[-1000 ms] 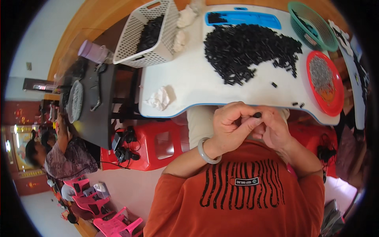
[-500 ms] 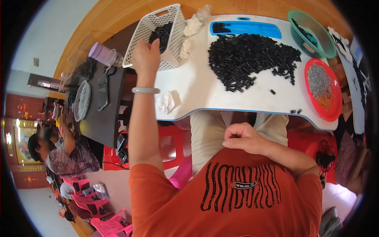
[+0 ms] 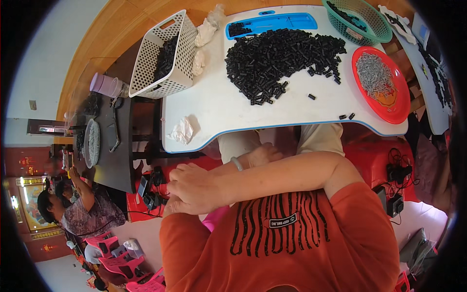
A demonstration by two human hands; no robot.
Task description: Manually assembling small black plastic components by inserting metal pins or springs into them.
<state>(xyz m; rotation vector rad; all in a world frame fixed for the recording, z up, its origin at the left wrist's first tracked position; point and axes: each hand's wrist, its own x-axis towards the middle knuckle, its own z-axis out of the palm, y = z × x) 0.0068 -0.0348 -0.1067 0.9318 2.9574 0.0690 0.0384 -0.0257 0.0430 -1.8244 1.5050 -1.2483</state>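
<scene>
Head view: arms crossed over the lap, work table beyond.

Right hand [image 3: 194, 187] reaches across the body and rests on the left upper arm at the orange sleeve [image 3: 194, 238], fingers curled close together, nothing visibly held. Left hand [image 3: 260, 156] lies below the table edge by the thigh, a pale bangle [image 3: 237, 163] on its wrist; whether its fingers are spread or closed I cannot tell. White table [image 3: 233, 112] carries a heap of small black tubular parts [image 3: 279, 56] near its centre, with a few strays toward the near edge. Red plate [image 3: 389, 104] of grey metal pieces at the right; green basket [image 3: 362, 22] behind it; blue tray [image 3: 272, 22] at the far side; white slotted basket [image 3: 163, 56] holding black parts at the left; crumpled tissue [image 3: 182, 130] at the near left corner.
</scene>
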